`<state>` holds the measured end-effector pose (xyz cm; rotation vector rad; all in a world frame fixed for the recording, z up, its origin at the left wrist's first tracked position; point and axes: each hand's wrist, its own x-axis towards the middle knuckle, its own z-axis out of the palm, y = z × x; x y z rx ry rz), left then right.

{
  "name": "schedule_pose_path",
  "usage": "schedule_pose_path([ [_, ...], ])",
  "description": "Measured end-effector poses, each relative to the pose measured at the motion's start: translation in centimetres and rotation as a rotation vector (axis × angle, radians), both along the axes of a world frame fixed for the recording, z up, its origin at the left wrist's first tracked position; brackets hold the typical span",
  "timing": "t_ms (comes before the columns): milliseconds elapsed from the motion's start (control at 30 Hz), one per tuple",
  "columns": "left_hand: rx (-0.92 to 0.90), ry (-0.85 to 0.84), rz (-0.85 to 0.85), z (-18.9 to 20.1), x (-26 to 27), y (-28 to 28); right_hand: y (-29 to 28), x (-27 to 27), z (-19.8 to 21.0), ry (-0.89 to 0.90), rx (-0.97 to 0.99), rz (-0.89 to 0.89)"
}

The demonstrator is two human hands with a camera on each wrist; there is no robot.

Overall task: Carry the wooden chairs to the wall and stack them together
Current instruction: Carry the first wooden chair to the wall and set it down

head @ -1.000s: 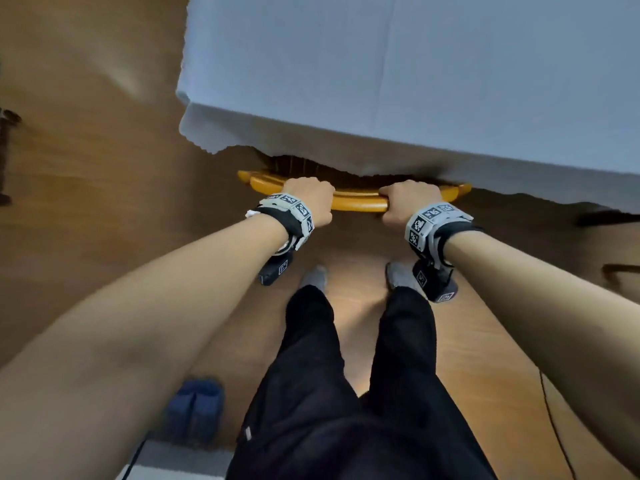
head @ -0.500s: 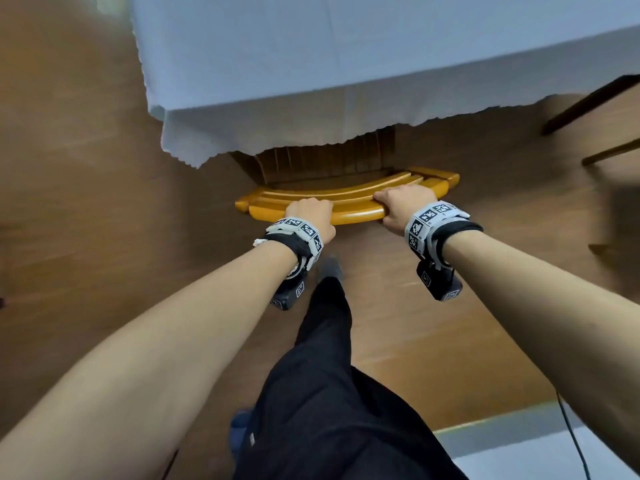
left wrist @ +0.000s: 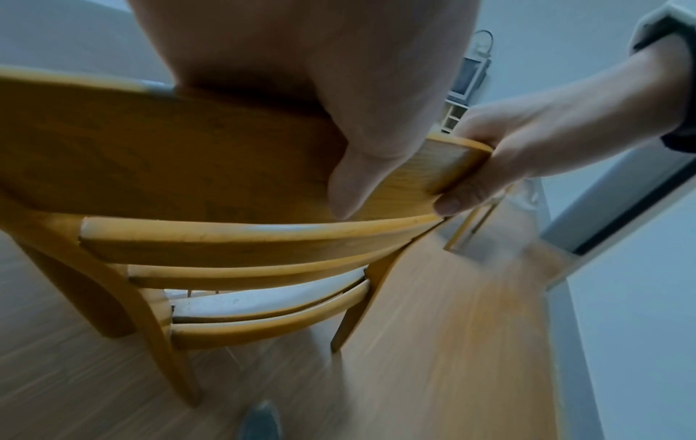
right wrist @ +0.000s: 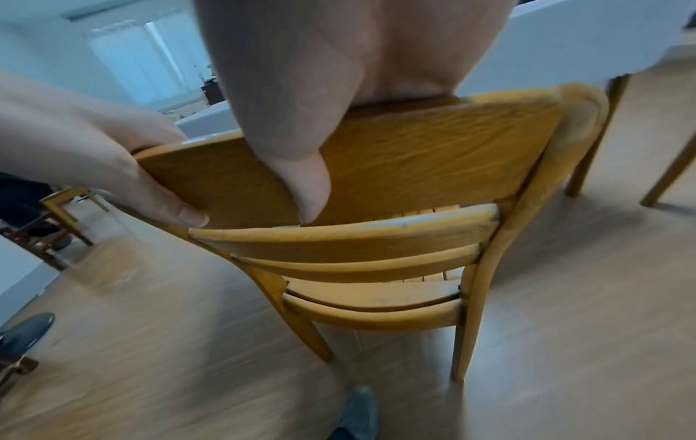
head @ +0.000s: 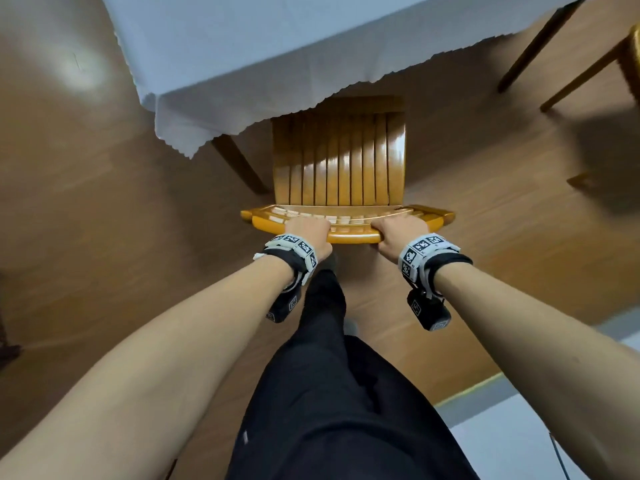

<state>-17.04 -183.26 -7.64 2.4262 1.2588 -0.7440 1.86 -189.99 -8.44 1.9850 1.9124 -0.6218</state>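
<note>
Wood-grain floor (head: 104,202). Surface draped in a white tablecloth (head: 242,46), one dark leg showing under the cloth's corner. Legs of a second chair (head: 571,81) at far right. Pale wall (left wrist: 640,327) with a dark-edged frame on the left wrist view.

Wooden chair (head: 339,161) stands at the surface's edge, slatted seat partly under the cloth's hem, back toward the person. Left hand (head: 308,233) and right hand (head: 398,233) each grasp the top rail: fingers (left wrist: 463,199) wrapped over the front, thumbs pressed on the rear face.
</note>
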Motion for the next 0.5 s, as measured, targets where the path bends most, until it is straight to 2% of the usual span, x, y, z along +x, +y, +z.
schedule_pose_path([
  [233, 0.04, -0.002, -0.178, -0.1, -2.6, -3.7, -5.5, -3.5, -1.1, -0.025, 0.013, -0.092],
  [500, -0.06, -0.06, -0.326, -1.4, -5.7, -5.2, -8.6, -7.0, -0.7, -0.065, -0.037, -0.195],
])
